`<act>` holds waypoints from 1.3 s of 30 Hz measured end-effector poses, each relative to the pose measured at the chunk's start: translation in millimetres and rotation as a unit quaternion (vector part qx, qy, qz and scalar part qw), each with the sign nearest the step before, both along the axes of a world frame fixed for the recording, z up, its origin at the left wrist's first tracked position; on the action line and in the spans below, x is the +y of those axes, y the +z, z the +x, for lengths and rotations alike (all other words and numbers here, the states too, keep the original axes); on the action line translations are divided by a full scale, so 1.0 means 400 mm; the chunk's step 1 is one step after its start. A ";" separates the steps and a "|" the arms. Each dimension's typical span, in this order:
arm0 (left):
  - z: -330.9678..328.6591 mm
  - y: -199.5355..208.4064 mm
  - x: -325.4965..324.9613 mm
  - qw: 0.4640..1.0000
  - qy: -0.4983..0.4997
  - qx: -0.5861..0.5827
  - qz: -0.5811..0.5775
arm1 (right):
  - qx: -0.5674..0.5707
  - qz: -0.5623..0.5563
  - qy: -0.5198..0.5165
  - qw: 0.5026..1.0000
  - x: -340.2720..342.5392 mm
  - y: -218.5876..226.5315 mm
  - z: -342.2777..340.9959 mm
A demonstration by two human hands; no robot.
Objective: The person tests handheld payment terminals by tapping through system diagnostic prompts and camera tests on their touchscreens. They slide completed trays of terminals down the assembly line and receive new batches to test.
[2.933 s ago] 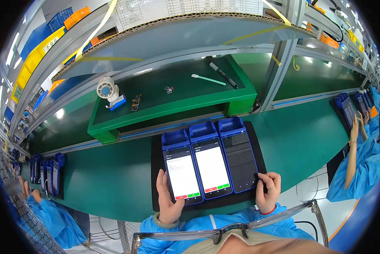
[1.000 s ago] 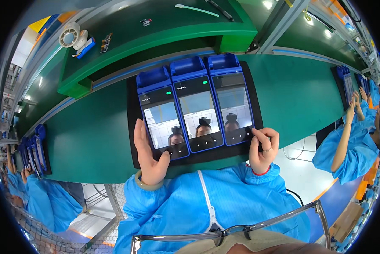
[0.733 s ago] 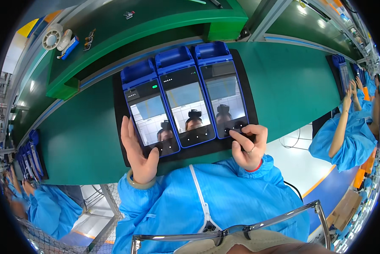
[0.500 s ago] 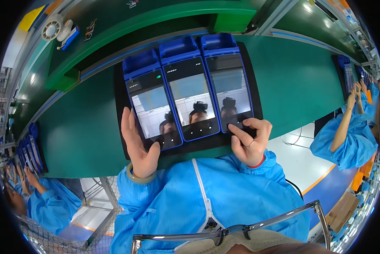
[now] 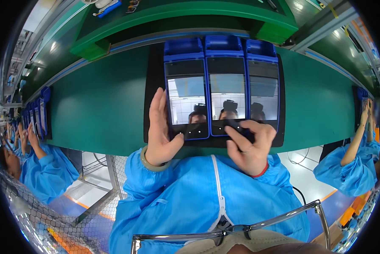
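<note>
Three blue-framed touchscreen devices lie side by side on a black mat (image 5: 153,72): a left device (image 5: 185,91), a middle device (image 5: 227,86) and a right device (image 5: 263,80). Each has a raised blue section at its far end, and their lit screens show a camera-like picture or a reflection. My left hand (image 5: 162,131) rests along the left device's outer edge, fingers straight, thumb at its near corner. My right hand (image 5: 255,146) holds nothing; its forefinger reaches over the middle device's lower buttons while the other fingers bend loosely. It partly hides the right device's near end.
A green workbench (image 5: 96,106) runs left and right beneath the mat. Behind it stands a raised green shelf (image 5: 190,21). Co-workers in blue smocks sit at the left (image 5: 46,169) and right (image 5: 346,165), with similar blue devices (image 5: 39,112) before the left one.
The view has turned and shifted, so the devices stand straighter and farther right. My right forefinger has moved left from the right device's lower end to the middle device's. My left hand stays beside the left device.
</note>
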State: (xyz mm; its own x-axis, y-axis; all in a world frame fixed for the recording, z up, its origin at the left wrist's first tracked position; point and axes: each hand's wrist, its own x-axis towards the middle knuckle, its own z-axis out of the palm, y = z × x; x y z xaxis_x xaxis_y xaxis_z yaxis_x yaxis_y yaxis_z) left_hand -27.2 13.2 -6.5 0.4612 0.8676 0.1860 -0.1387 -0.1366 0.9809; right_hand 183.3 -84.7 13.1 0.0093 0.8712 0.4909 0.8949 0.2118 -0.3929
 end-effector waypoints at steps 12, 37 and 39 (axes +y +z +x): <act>0.001 0.008 0.002 0.999 -0.002 0.039 0.025 | 0.093 0.081 -0.184 0.975 -0.087 -0.061 0.160; 0.002 0.011 -0.005 0.998 0.020 0.063 0.015 | 0.067 0.056 -0.160 0.983 -0.079 -0.058 0.135; 0.005 0.012 -0.005 0.998 0.017 0.064 0.019 | 0.039 0.028 -0.178 0.983 -0.076 -0.049 0.130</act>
